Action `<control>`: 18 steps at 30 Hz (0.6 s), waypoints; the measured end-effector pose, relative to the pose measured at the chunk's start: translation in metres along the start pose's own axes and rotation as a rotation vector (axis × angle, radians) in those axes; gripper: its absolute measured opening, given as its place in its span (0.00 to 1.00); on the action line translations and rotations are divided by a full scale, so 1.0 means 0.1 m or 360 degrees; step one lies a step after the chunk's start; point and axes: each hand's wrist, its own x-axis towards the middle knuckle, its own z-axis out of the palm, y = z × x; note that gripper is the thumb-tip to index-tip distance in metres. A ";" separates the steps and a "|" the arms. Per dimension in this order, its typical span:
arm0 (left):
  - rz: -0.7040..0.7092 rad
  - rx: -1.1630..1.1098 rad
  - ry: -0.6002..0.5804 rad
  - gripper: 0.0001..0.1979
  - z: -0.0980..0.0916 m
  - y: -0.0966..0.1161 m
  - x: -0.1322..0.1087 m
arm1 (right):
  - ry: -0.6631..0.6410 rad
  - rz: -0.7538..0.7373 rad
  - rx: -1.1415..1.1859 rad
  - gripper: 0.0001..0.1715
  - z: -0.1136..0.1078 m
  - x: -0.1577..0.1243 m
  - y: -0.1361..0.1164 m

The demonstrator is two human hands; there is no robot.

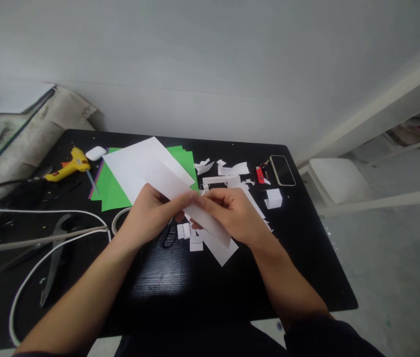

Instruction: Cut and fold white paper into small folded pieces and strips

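Above the middle of the black table (232,292), my left hand (156,210) and my right hand (228,210) pinch a folded sheet of white paper (213,224) between thumbs and fingers. The thumb tips nearly meet on its edge. The held sheet slants from upper left to lower right. Beneath its upper end, another white sheet (131,166) lies over green sheets (111,196). Small folded white pieces (196,243) lie just below my hands, beside black scissor handles (169,235) partly hidden by my left hand.
A yellow glue gun (69,166) and white cables (39,258) lie at the left, near large scissors (56,258). Paper scraps (234,169), a red lighter (259,175), a folded white piece (274,198) and a phone (283,170) are at the right. A wall (195,74) stands behind.
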 end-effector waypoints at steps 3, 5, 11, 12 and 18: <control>0.0007 0.0009 0.0072 0.16 -0.03 -0.03 0.00 | 0.0023 0.0031 0.0005 0.18 0.00 -0.01 0.01; 0.0036 -0.0003 0.0147 0.15 -0.06 -0.05 0.01 | 0.0026 0.0066 0.0034 0.18 0.00 -0.01 0.01; 0.0066 -0.0030 0.0196 0.13 -0.07 -0.06 0.02 | 0.0038 -0.0009 0.0069 0.17 0.00 0.00 0.01; 0.0047 0.0001 0.0178 0.14 -0.05 -0.06 0.01 | 0.0044 -0.0025 0.0070 0.17 0.00 0.00 0.01; -0.0003 0.0043 0.0121 0.14 0.00 -0.02 0.01 | 0.0070 -0.0074 -0.0021 0.17 0.03 0.01 -0.01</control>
